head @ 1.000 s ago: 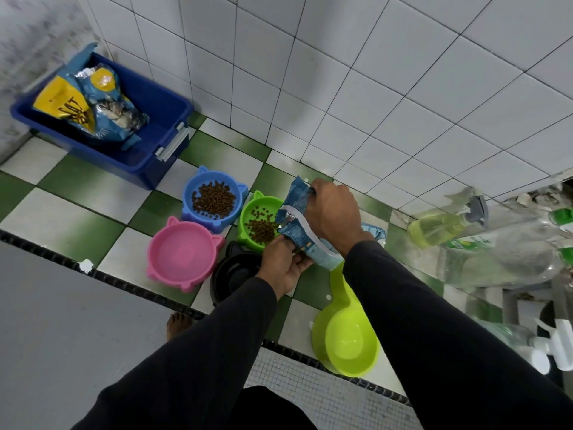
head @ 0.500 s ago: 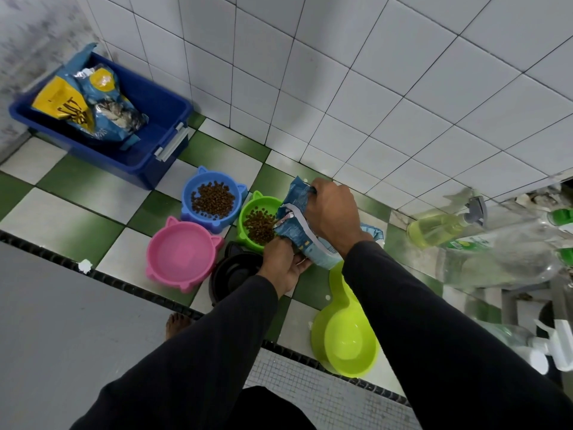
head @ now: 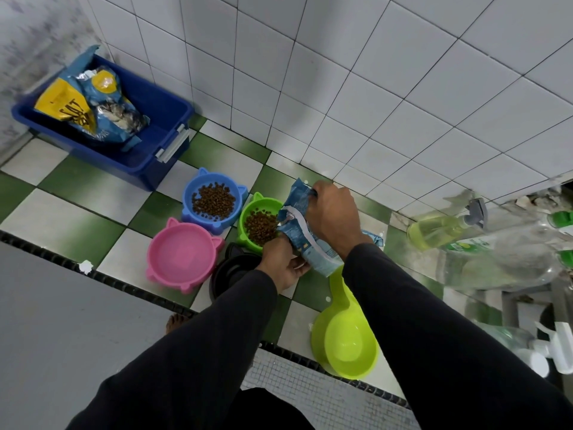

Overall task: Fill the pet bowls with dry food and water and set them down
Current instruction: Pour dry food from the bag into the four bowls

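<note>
Both hands are on the blue food bag [head: 305, 240], tipped with its open mouth right over the green bowl [head: 259, 223]: the right hand [head: 333, 217] grips the top end near the wall and the left hand [head: 283, 263] pinches the lower edge, fingers curled around it. The green bowl has a pile of kibble in it and so does the blue bowl [head: 214, 201] just beside it, while the pink bowl [head: 183, 256] and the black bowl [head: 231, 273] sit in front, all on the green and white floor tiles. A lime scoop [head: 345, 339] lies on the floor under the right arm, and a blue bin [head: 148, 150] with more bags stands off by the wall.
</note>
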{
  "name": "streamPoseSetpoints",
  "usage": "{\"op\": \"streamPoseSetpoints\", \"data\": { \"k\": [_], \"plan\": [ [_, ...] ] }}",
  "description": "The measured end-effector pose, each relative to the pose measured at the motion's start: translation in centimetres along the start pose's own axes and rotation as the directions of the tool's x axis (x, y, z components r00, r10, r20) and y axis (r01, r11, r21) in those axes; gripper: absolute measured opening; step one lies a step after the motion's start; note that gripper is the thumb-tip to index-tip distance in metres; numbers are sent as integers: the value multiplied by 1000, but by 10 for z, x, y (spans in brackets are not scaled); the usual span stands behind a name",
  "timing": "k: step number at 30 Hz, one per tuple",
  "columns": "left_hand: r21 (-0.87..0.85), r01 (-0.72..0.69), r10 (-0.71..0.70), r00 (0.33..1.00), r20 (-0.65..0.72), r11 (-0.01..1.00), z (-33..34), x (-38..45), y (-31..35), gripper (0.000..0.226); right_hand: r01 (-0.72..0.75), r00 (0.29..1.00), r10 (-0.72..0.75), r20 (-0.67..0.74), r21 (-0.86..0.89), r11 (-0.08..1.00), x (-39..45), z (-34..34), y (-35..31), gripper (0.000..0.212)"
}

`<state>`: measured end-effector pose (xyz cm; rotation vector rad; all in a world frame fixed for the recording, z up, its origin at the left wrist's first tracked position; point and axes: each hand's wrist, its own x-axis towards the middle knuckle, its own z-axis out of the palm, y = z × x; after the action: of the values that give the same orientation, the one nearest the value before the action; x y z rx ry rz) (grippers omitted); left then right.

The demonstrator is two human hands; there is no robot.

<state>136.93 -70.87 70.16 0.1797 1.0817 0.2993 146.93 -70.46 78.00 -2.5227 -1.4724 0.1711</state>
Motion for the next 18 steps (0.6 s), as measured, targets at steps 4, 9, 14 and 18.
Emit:
{"op": "streamPoseSetpoints", "data": {
  "k": [4,9,14,18],
  "plan": [
    [17,9,-9,1000,4,1000,-2,0,1,22,0,1000,0,10,0,1000,-1,2,2,14],
    [27,9,-10,999,33,1000,-3,-3,2,18,-17,1000,17,10,1,1000,-1,6,9,16],
    [24,-18,16,998,54,1000,-3,-4,2,16,-110,994,110,-3,92,990,-4,1,16,14],
    [48,-43,40,997,65,998,-2,-6,0,19,-218,975,220,12,186,958,-7,-3,22,13]
  ]
}}
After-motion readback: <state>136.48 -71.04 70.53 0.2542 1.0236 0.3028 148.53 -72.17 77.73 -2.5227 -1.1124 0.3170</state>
